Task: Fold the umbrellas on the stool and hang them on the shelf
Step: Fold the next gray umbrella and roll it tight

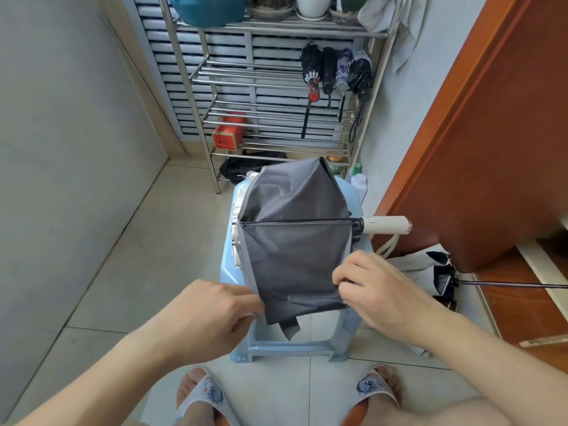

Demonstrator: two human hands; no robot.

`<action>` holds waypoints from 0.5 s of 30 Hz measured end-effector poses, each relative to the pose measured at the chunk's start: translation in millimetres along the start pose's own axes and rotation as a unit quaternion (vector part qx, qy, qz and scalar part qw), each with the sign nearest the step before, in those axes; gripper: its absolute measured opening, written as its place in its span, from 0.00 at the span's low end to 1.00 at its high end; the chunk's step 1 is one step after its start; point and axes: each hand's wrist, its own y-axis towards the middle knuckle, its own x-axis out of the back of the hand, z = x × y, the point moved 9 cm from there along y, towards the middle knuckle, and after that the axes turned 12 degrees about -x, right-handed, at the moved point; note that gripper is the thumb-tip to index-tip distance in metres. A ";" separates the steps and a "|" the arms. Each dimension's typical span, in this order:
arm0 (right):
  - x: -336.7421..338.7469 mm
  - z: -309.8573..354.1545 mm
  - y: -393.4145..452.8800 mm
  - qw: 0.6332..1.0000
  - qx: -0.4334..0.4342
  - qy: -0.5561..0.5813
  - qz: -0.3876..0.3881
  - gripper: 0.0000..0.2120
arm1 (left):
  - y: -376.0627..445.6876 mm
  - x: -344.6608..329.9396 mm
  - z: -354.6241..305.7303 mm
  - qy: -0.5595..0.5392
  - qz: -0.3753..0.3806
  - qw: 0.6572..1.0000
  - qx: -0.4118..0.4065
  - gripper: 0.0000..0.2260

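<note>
A grey umbrella [295, 241] with a cream handle [385, 225] lies collapsed across the light blue stool [295, 348], handle pointing right. My left hand [212, 312] pinches the canopy's near left edge. My right hand [378, 290] grips the canopy's near right edge by the rib tips. Several folded umbrellas [336, 72] hang from the steel shelf [276, 75] at the back. Another black and white umbrella [442, 272] lies half open on the floor to the right, its shaft pointing right.
A brown wooden door [476, 133] stands close on the right. A red tin [229, 132] sits on a lower shelf rail, a black bag [246, 167] beneath it. Pots line the top shelf. A grey wall runs along the left. My slippered feet stand before the stool.
</note>
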 end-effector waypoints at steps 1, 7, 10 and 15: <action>-5.3 -0.8 2.1 1.000 0.005 -0.007 0.025 0.08 | -2.2 4.0 10.9 -0.013 -0.023 0.998 0.053 0.07; 16.5 -23.9 33.4 0.974 -0.143 0.169 0.038 0.13 | -24.0 34.0 97.4 -0.296 -0.282 0.813 0.414 0.05; 35.6 -68.4 52.7 0.931 -0.294 0.194 -0.099 0.06 | -7.9 17.9 106.3 -0.433 -0.281 0.731 0.446 0.13; -4.4 -143.0 57.4 0.844 -0.521 0.113 0.057 0.15 | 1.9 13.0 108.8 -0.400 -0.277 0.745 0.457 0.09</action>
